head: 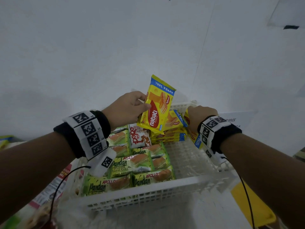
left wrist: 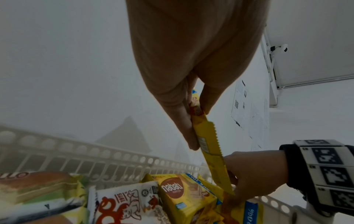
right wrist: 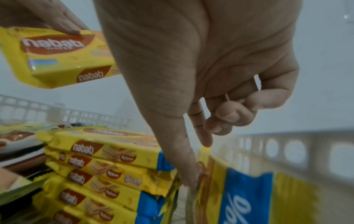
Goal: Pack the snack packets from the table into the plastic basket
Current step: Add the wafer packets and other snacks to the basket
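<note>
My left hand (head: 146, 101) pinches a yellow nabati wafer packet (head: 156, 106) by its long edge and holds it upright over the white plastic basket (head: 148, 190). In the left wrist view the same packet (left wrist: 208, 141) shows edge-on between thumb and fingers. A stack of nabati packets (head: 171, 129) lies at the basket's far side. My right hand (head: 192, 113) reaches in to the right of that stack. There, thumb and forefinger (right wrist: 199, 163) pinch another nabati packet (right wrist: 239, 197) standing on edge against the basket wall. Green Pandan cake packets (head: 132, 166) and a white Pops packet (head: 138, 136) fill the left half.
The basket's near right part (head: 189, 159) shows bare mesh floor. A large snack bag (head: 49, 187) lies on the table left of the basket, and a flat yellow item (head: 252, 204) to its right. More packets sit at the far left edge (head: 5, 141). A white wall stands behind.
</note>
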`<state>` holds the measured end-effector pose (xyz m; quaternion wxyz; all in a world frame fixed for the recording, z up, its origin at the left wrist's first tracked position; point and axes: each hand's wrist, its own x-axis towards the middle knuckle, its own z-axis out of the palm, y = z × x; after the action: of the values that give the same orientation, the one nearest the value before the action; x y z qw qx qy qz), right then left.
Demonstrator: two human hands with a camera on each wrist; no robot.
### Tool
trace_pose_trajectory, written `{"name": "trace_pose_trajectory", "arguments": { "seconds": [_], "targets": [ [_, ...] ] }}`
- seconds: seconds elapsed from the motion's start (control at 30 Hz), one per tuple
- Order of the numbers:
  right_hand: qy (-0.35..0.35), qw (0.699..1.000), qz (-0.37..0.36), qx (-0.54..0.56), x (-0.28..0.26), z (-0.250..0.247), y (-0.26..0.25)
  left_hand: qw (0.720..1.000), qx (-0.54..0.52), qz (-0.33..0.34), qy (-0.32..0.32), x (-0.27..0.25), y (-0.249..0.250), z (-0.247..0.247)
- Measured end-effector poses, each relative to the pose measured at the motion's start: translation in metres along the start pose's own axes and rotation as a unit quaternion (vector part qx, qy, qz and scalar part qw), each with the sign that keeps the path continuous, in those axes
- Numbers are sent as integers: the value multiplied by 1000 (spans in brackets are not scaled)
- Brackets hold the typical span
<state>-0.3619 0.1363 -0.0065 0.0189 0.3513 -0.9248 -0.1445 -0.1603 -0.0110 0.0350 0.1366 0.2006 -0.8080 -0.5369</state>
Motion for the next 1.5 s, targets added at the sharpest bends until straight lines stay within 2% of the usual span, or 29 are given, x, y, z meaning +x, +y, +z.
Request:
{"name": "trace_pose_trajectory", "arguments": {
  "seconds": [0.23,0.6,1.17,1.5],
  "targets": [
    [6,1000,-20,5,-4,0,-3,1000,14,4,2,-1,1,-1],
    [-1,984,-173,46,4,4,-31,1000,8,-6,15,-3,-3,-11],
    [46,984,-173,-17,1,8,-41,999,25,-13,29,-4,-8,-16],
    [54,983,-170,32,6,9,-40,999,24,-15,27,-4,-10,-16]
  ]
}}
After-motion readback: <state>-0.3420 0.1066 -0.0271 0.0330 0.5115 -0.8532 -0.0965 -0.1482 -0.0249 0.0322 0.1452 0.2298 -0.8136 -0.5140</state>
